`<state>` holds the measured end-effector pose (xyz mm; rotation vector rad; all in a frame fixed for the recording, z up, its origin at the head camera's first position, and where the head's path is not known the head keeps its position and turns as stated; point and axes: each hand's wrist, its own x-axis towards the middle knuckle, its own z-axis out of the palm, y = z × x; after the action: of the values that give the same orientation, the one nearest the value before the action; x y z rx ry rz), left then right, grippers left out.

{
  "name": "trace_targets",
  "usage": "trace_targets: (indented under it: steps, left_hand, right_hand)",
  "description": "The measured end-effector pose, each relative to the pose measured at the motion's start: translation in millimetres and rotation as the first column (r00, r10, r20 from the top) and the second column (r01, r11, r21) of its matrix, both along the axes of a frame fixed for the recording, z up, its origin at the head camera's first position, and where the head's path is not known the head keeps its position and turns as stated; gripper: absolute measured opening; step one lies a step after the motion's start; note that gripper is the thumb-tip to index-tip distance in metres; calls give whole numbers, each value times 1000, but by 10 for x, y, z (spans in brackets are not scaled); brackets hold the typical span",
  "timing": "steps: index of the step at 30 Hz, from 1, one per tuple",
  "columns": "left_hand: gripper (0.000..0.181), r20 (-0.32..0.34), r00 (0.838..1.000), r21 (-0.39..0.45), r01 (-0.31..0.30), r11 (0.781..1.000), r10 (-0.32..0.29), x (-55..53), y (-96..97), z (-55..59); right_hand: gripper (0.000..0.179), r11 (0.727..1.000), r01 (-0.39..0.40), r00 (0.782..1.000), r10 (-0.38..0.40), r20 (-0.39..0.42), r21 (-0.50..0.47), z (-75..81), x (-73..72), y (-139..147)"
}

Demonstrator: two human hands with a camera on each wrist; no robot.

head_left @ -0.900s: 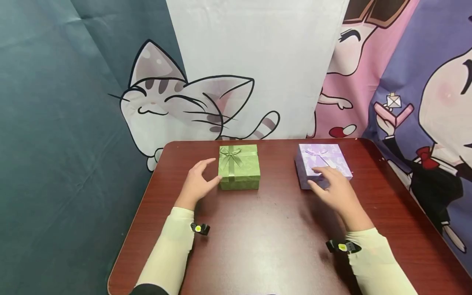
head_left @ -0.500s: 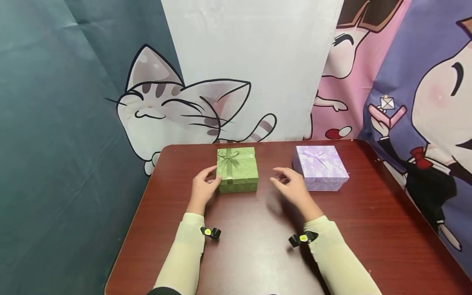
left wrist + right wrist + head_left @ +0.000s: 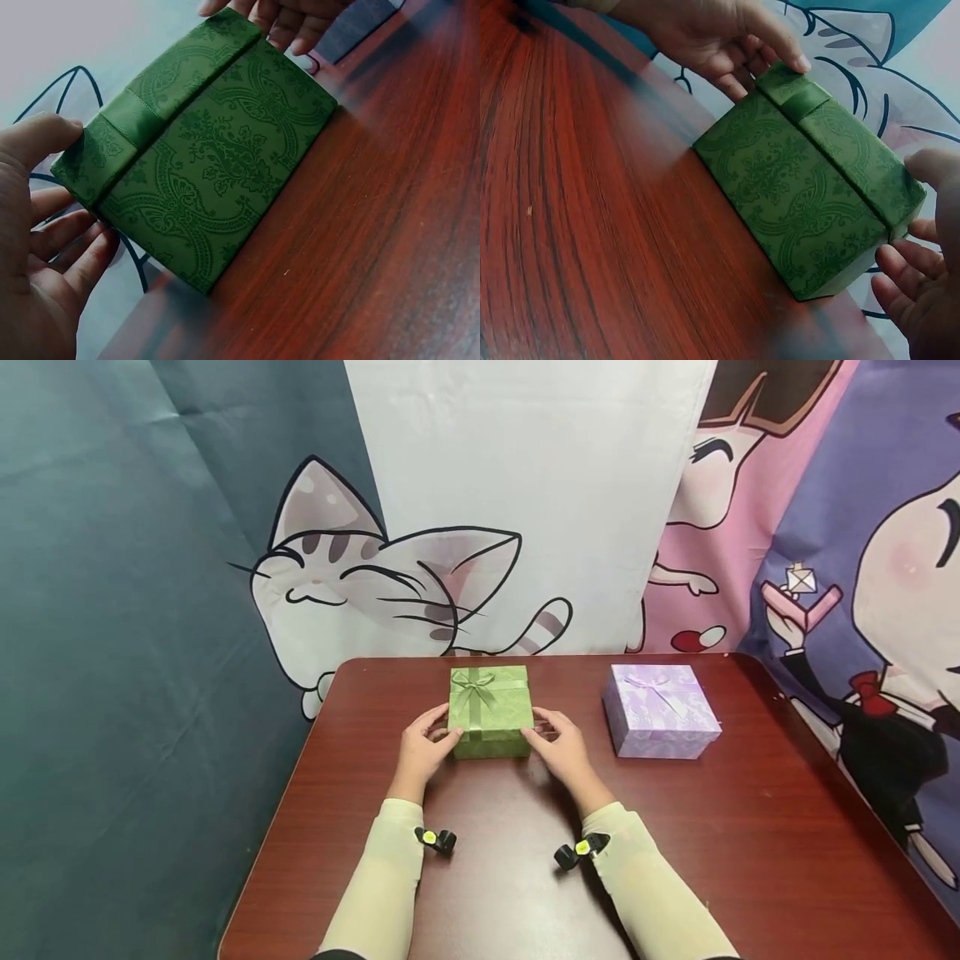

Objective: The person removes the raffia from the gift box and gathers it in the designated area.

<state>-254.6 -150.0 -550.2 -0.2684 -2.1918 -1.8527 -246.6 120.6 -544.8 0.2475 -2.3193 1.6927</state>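
A green gift box [image 3: 501, 714] with a ribbon bow on its lid sits on the table. My left hand [image 3: 422, 753] holds its left side, the thumb on the lid's front corner and the fingers along the side. On the opposite side my right hand [image 3: 564, 755] holds the box, its thumb at the lid's right front corner. In the left wrist view the patterned front of the green gift box [image 3: 217, 157] faces me, its lid seated on the base. The right wrist view has the fingertips [image 3: 904, 262] against the box's end, near the lid's lower edge.
A lilac gift box [image 3: 662, 714] with a bow stands to the right of the green one, near the back of the reddish-brown table [image 3: 495, 877]. Behind the table hangs a cartoon-printed cloth [image 3: 525, 460]. Each sleeve bears a small black wrist camera [image 3: 437, 841].
My right hand has moved left, from over the lilac gift box to the green one's right side. My left hand has closed in on the green box's left side. Both boxes stay put.
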Motion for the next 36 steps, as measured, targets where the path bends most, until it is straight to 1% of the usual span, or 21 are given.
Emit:
trace_targets:
  steps: [6, 10, 14, 19, 24, 26, 28, 33, 36]
  left_hand:
    - [53, 36, 999, 22, -9, 1000, 8, 10, -1, -9]
    - [51, 47, 999, 30, -12, 999, 11, -7, -8, 2]
    - [49, 48, 999, 88, 5, 996, -9, -20, -13, 17]
    - [47, 67, 997, 173, 12, 985, -24, -25, 0, 45]
    - [45, 80, 997, 202, 3, 979, -19, -27, 6, 70]
    - [44, 84, 996, 200, 1, 980, -18, -20, 10, 97]
    - [44, 86, 996, 190, 1, 982, -17, 4, 17, 147]
    - [44, 75, 997, 152, 10, 988, -21, 127, 40, 334]
    - [44, 63, 998, 154, 17, 988, -27, 162, 49, 377]
  right_hand:
    - [41, 998, 59, 995, -58, 83, -15, -9, -17, -30]
    - [41, 996, 76, 989, -69, 127, -51, 36, -30, -41]
    - [41, 996, 70, 990, -62, 123, -60, 71, -34, -49]
    - [40, 995, 53, 991, -43, 123, -81, 89, -29, -54]
    - [39, 993, 55, 991, -41, 129, -106, 91, -28, -64]
    - [39, 992, 56, 991, -42, 125, -115, 93, -31, -65]
    - [39, 990, 55, 992, -40, 121, -126, 94, -33, -69]
    - [40, 982, 61, 990, -37, 134, -176, 97, -39, -76]
    - [41, 976, 64, 990, -36, 135, -208, 99, -38, -79]
